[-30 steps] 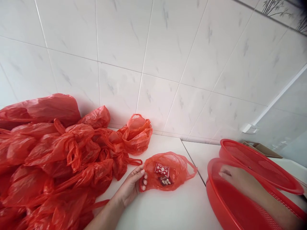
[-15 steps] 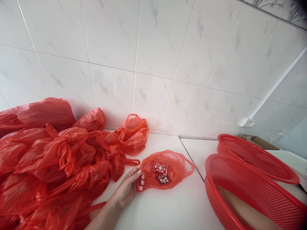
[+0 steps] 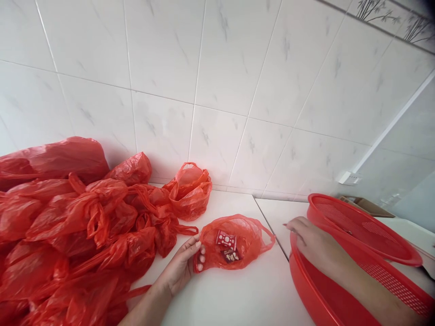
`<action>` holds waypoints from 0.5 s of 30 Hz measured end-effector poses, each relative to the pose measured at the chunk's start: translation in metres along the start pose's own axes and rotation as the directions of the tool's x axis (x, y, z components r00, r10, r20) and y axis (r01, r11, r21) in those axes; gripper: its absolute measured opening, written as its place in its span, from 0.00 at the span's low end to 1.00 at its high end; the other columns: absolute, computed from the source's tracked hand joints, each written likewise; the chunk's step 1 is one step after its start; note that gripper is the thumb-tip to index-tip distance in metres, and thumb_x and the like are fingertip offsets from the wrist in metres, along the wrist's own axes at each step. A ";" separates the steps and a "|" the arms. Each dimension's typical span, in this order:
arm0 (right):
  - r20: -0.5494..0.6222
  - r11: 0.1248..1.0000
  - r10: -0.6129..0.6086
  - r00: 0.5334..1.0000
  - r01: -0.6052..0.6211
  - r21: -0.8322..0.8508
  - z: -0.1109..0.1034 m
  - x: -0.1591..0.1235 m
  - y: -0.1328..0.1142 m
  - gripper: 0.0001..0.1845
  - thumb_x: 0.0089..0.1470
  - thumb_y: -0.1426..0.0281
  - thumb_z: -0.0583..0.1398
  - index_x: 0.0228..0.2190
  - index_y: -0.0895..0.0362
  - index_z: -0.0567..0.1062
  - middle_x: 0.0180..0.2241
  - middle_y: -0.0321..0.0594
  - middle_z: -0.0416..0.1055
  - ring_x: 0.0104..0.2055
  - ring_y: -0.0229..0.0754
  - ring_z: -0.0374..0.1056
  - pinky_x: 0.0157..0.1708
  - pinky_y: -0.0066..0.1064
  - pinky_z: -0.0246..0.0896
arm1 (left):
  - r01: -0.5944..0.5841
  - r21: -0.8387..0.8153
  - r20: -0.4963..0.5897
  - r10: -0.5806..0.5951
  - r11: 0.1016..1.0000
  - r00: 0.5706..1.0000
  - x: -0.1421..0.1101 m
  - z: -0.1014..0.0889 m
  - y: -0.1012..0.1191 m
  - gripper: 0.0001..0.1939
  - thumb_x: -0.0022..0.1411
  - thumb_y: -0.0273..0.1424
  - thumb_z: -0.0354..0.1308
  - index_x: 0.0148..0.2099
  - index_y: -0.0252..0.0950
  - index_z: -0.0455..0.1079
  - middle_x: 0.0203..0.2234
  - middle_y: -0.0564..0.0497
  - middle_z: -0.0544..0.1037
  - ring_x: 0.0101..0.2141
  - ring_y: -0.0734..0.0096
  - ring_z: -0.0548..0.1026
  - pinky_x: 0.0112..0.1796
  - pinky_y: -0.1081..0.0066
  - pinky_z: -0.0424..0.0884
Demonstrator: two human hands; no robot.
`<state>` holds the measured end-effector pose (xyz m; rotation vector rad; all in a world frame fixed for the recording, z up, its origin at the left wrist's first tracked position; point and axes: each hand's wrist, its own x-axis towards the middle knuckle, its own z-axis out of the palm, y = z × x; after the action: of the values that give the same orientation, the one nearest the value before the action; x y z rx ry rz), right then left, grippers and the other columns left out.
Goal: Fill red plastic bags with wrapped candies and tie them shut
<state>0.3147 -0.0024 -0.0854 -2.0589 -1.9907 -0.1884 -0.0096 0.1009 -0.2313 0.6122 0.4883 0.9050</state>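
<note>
Head view, near to far. Left hand (image 3: 178, 271) rests on the white counter (image 3: 244, 296), thumb on top and fingers (image 3: 202, 259) curled lightly around the edge of a thin red plastic bag (image 3: 234, 253), pinching it. The bag lies flat on the counter, just right of that hand. Two small packets sit inside, visible through the film: a red packet with white markings (image 3: 226, 239) and, just below it, a dark packet (image 3: 231, 255). Print on both is too small to read.

Right hand (image 3: 317, 246) is over the rim of a round red mesh basket (image 3: 298, 276), fingers (image 3: 294, 225) loosely extended, nothing in them. Since the earlier frame, that hand has lifted out of the basket, where the forearm lay inside. Left hand and bag match the earlier frame.

A second red mesh basket (image 3: 363, 226) sits tilted behind the first, rims touching.

Left of the bag is a heap of knotted red plastic bags (image 3: 68, 217) against the wall. An open, upright red bag (image 3: 188, 192) sits at its right end, handles up.

Far: white marble-look wall tiles (image 3: 217, 68), a white wall socket plate (image 3: 348, 178), bamboo-print border tiles (image 3: 377, 11).
</note>
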 end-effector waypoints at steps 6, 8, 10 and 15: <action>0.168 0.966 -0.249 0.954 0.233 0.108 0.025 0.029 -0.069 0.19 0.51 0.80 0.46 0.38 0.49 0.68 0.39 0.35 0.68 0.33 0.38 0.67 0.32 0.30 0.61 | 0.003 -0.001 0.006 -0.003 1.000 1.000 -0.002 0.002 0.001 0.20 0.55 0.29 0.64 0.49 0.35 0.65 0.26 0.53 0.70 0.23 0.77 0.69 0.21 0.78 0.64; 0.158 0.952 -0.301 0.940 0.288 0.104 0.029 0.035 -0.080 0.23 0.50 0.81 0.46 0.43 0.48 0.67 0.41 0.36 0.67 0.35 0.38 0.67 0.35 0.31 0.62 | -0.002 -0.005 0.012 0.003 1.000 1.000 -0.002 0.002 0.001 0.20 0.55 0.30 0.64 0.49 0.35 0.65 0.26 0.54 0.70 0.23 0.77 0.69 0.21 0.78 0.64; 0.145 0.953 -0.300 0.943 0.290 0.086 0.025 0.038 -0.084 0.24 0.51 0.80 0.47 0.47 0.47 0.66 0.44 0.37 0.66 0.38 0.39 0.67 0.36 0.31 0.63 | -0.008 -0.010 0.019 0.009 1.000 1.000 -0.001 0.000 0.000 0.21 0.55 0.30 0.64 0.50 0.35 0.64 0.26 0.54 0.70 0.23 0.77 0.70 0.21 0.78 0.64; 0.087 0.993 -0.109 0.990 0.112 -0.025 0.002 0.026 -0.062 0.15 0.57 0.70 0.47 0.45 0.44 0.64 0.45 0.37 0.68 0.35 0.43 0.69 0.28 0.34 0.62 | -0.004 -0.011 0.013 0.004 1.000 1.000 0.001 -0.002 -0.002 0.20 0.56 0.29 0.63 0.49 0.36 0.62 0.26 0.54 0.71 0.23 0.77 0.70 0.21 0.78 0.64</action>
<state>0.2538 0.0239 -0.0736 -2.0076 -2.1680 -0.1548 -0.0089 0.1015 -0.2340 0.6090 0.4701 0.9060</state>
